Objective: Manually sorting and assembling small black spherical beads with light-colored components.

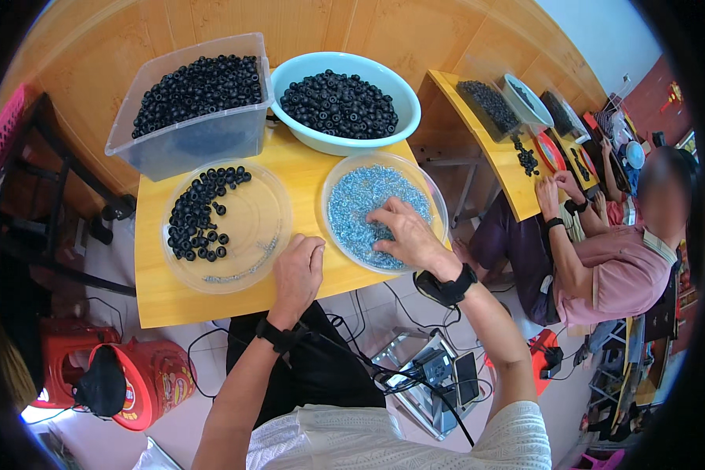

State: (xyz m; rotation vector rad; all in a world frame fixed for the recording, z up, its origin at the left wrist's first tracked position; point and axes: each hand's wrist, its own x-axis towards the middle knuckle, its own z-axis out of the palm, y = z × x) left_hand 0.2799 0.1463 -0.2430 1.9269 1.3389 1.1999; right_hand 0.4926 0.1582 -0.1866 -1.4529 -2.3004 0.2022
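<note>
Right hand (pixel 406 232): centre of frame, fingers spread and curled down into the clear dish of small silvery-blue washers (pixel 360 196); whether it has pinched any cannot be told.
Left hand (pixel 296 270): loosely closed, resting on the yellow table (pixel 160 294); contents hidden.
Black rings (pixel 196 215): left-centre, in a clear dish (pixel 258 215).
Step, judged: gathering washers.
Next move calls for: a fine pinch.

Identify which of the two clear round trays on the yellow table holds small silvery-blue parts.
The right tray, under the right hand; the left tray holds black rings instead.
</note>
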